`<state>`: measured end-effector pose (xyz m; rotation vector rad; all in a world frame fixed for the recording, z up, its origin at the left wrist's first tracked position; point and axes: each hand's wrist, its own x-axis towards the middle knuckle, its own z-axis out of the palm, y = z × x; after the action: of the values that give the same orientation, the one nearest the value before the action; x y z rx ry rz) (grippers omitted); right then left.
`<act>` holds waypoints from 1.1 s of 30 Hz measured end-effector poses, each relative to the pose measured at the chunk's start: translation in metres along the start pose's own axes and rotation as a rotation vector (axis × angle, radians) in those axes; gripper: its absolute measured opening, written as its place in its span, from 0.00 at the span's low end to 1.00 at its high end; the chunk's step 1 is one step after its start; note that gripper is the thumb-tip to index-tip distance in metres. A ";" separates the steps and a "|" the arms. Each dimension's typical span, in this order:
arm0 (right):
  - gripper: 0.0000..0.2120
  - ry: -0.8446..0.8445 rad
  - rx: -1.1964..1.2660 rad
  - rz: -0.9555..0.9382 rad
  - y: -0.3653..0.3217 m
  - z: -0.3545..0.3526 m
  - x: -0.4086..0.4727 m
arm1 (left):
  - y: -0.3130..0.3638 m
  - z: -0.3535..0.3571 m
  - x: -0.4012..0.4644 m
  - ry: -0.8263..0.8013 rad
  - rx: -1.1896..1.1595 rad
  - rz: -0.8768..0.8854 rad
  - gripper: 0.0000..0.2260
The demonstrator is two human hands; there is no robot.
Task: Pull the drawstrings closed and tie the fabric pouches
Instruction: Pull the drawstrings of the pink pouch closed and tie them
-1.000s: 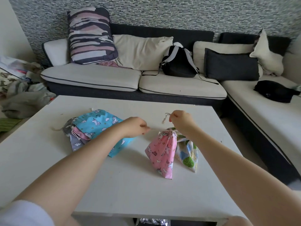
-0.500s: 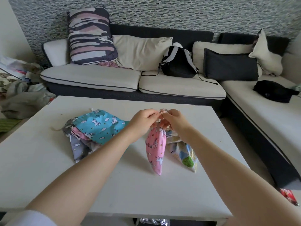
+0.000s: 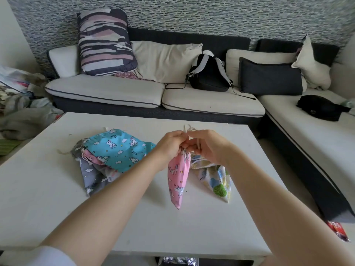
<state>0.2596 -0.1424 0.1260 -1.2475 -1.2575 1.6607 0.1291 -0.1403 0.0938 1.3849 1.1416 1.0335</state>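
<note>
A pink unicorn pouch [image 3: 177, 175] hangs by its gathered neck above the white table [image 3: 134, 217]. My left hand [image 3: 171, 144] and my right hand [image 3: 206, 145] meet at the neck, each pinching the cream drawstring [image 3: 189, 129], whose loose ends stick up between them. Just right of the pink pouch, a white pouch with a tree print [image 3: 215, 179] lies flat on the table. To the left lies a pile of pouches: a blue unicorn pouch [image 3: 119, 148] on top, with pink and grey ones [image 3: 92, 175] under it.
A cream and dark corner sofa [image 3: 134, 93] runs behind and to the right of the table, with cushions, a black backpack [image 3: 208, 75] and a black bag [image 3: 318, 107]. Heaped laundry [image 3: 17, 112] is at the left. A red packet [image 3: 338, 230] lies on the floor at right.
My hands, which were spread apart pulling the drawstring tight, have come together at the pink pouch's neck. The pouch has been lifted off the table and now hangs.
</note>
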 end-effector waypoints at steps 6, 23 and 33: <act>0.14 0.335 -0.067 0.005 -0.011 0.017 0.003 | 0.000 0.001 0.004 0.097 -0.069 -0.176 0.13; 0.13 0.223 -0.352 -0.185 -0.017 0.017 0.005 | -0.011 -0.013 -0.003 -0.108 0.648 0.022 0.19; 0.14 0.052 -1.279 -0.613 0.008 0.000 0.001 | -0.006 -0.016 -0.005 -0.126 0.167 -0.123 0.15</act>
<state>0.2591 -0.1441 0.1186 -1.2730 -2.4710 0.2596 0.1119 -0.1427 0.0900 1.4697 1.2246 0.7670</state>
